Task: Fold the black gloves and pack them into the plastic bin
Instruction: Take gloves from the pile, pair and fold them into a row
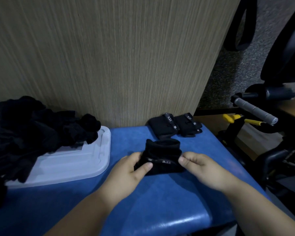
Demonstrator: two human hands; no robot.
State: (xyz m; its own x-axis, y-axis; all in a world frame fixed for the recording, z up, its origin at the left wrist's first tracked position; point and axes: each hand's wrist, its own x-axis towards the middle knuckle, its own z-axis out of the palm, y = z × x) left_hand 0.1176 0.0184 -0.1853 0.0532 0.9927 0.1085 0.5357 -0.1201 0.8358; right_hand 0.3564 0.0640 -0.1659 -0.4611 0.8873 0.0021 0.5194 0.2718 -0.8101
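We look down on a blue padded surface (160, 201) with a glossy, rounded near edge. Behind it stands a tall wood-grain panel (109, 57), touching its far edge. To the right of the panel we see speckled grey flooring (228, 74) and a black chair (286, 48). Lower on the right, a grey textured cylinder (255, 110) slants over a black metal frame (235, 132), with two yellow tool handles (230, 118) just beside it.

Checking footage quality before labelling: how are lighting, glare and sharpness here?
Head view: dim, so the glove pile merges into one black mass. Head view: a glare streak on the blue bench near its front edge. Head view: wide-angle bowing of the wood panel.
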